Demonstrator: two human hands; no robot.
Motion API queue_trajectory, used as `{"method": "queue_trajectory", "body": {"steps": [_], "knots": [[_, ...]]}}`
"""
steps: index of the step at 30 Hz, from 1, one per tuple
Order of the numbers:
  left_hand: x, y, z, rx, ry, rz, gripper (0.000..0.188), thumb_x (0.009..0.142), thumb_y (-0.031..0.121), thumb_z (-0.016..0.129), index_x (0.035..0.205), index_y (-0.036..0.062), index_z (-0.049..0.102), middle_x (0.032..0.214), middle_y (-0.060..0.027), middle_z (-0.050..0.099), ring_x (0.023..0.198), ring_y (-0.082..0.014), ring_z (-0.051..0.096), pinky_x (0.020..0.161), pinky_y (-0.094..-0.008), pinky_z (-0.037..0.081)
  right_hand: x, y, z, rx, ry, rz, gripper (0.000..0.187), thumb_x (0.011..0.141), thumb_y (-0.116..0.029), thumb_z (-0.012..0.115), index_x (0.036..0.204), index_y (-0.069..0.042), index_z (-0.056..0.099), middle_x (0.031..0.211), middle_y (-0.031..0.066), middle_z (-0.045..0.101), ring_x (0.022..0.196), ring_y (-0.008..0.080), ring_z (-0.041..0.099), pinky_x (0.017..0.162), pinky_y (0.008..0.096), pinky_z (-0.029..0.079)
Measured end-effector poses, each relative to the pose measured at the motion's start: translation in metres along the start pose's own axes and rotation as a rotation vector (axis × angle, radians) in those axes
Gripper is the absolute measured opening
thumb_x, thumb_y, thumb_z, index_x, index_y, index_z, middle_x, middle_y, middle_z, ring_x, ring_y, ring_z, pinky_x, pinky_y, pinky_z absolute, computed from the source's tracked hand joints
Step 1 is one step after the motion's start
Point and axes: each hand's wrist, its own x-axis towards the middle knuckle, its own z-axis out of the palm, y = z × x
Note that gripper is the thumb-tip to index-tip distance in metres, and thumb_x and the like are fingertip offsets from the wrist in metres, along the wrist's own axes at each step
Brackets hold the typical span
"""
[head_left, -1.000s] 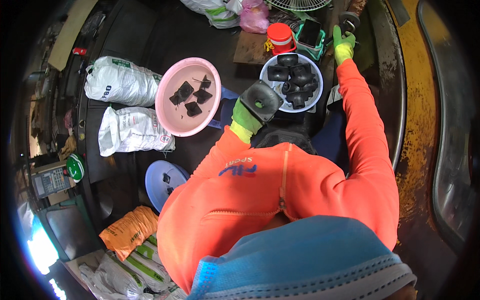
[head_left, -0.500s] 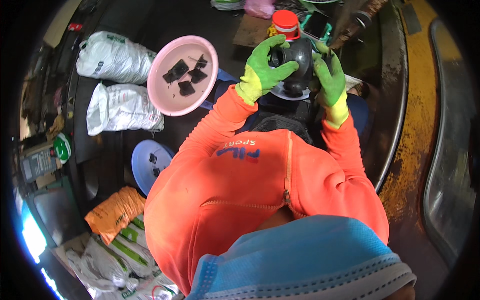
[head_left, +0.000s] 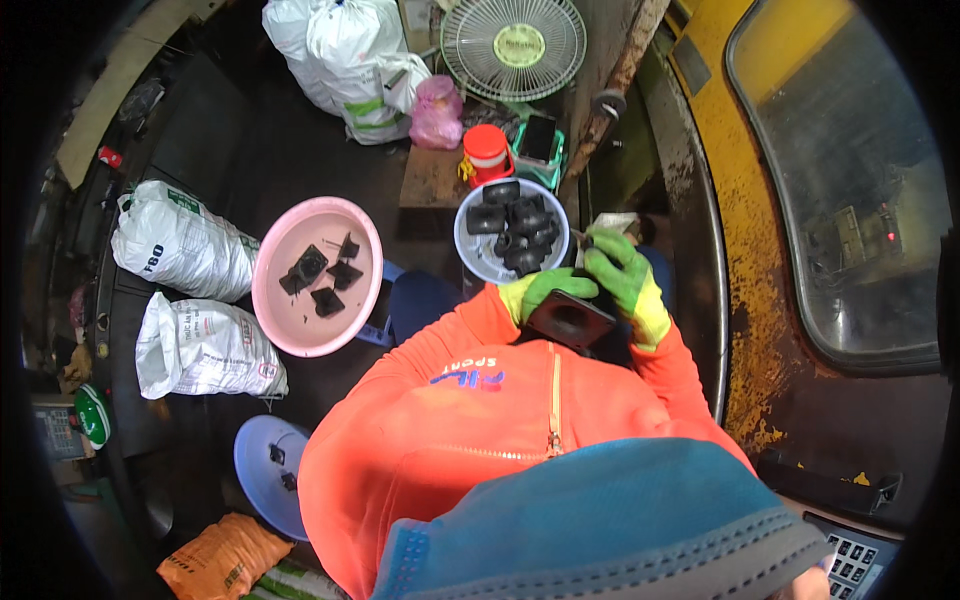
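Both my hands wear green and yellow gloves and are in front of my orange jacket. My left hand point(head_left: 548, 295) is closed round a black rubber part point(head_left: 570, 320), whose square flange with a round hollow faces up. My right hand point(head_left: 622, 278) is beside the part, fingers curled. A thin tip shows at its far side, but what it holds is too small to name. Just beyond my hands, a light blue basin point(head_left: 466, 252) holds several black rounded parts point(head_left: 522, 222).
At left, a pink basin point(head_left: 275, 300) holds several black flanged pieces, near white sacks point(head_left: 205, 345). A blue basin point(head_left: 255, 490) stands lower left. Beyond are a red-lidded jar point(head_left: 486, 150), a green basket point(head_left: 540, 172) with a phone, and a fan point(head_left: 518, 48). A yellow rusty panel point(head_left: 745, 270) borders the right.
Both hands have come down toward my body with the black part, turning its square flange up. The basin of parts is now uncovered. My view has tilted, bringing the fan in.
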Motion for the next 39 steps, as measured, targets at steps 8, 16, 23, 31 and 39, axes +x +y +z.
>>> {"method": "queue_trajectory", "body": {"steps": [8,16,23,31,39], "knots": [[0.025,0.010,0.035,-0.028,-0.281,-0.017,0.033,0.090,0.013,0.063,0.122,0.0095,0.060,0.115,-0.0087,0.062,0.109,-0.0208,0.059,0.089,-0.0341,0.047,-0.039,-0.033,-0.022,0.325,0.148,0.754,0.027,0.088,-0.010,0.064,0.113,-0.001,0.066,0.115,0.0191,0.064,0.105,0.0334,0.061,0.090,0.0369,0.049],[0.013,0.010,0.004,0.088,0.056,0.270,0.026,0.078,0.010,0.075,0.102,0.0054,0.067,0.096,-0.0085,0.069,0.090,-0.0206,0.066,0.082,-0.0329,0.053,-0.067,-0.162,-0.188,-1.109,0.549,0.123,0.021,0.088,-0.005,0.060,0.108,0.002,0.065,0.110,0.0186,0.065,0.098,0.0370,0.063,0.088,0.0468,0.049],[-0.078,-0.021,-0.074,0.880,0.581,0.130,0.031,0.064,0.002,0.077,0.094,0.0043,0.069,0.091,-0.0102,0.071,0.088,-0.0204,0.067,0.079,-0.0320,0.052,-0.149,-0.186,-0.276,-1.535,1.070,0.337,0.033,0.090,-0.010,0.066,0.114,0.011,0.058,0.100,0.0163,0.066,0.082,0.0201,0.065,0.068,0.0298,0.055],[-0.116,-0.029,-0.103,-1.410,0.595,-0.011,0.045,0.096,0.026,0.055,0.128,-0.0063,0.053,0.062,0.0056,0.047,0.057,-0.0082,0.047,0.066,-0.0291,0.043,-0.134,-0.157,-0.277,-1.357,1.318,0.330,0.024,0.092,-0.014,0.060,0.084,0.008,0.066,0.069,0.0097,0.064,0.059,0.0167,0.057,0.055,0.0293,0.046],[-0.037,-0.005,-0.056,-1.137,0.664,-0.206,0.044,0.091,0.025,0.057,0.125,-0.0032,0.057,0.096,-0.0105,0.069,0.087,-0.0181,0.065,0.078,-0.0346,0.053,-0.036,-0.054,-0.243,-0.484,1.478,0.245,0.014,0.094,-0.010,0.061,0.100,0.003,0.062,0.078,0.0083,0.064,0.061,0.0157,0.064,0.053,0.0264,0.054]]}}
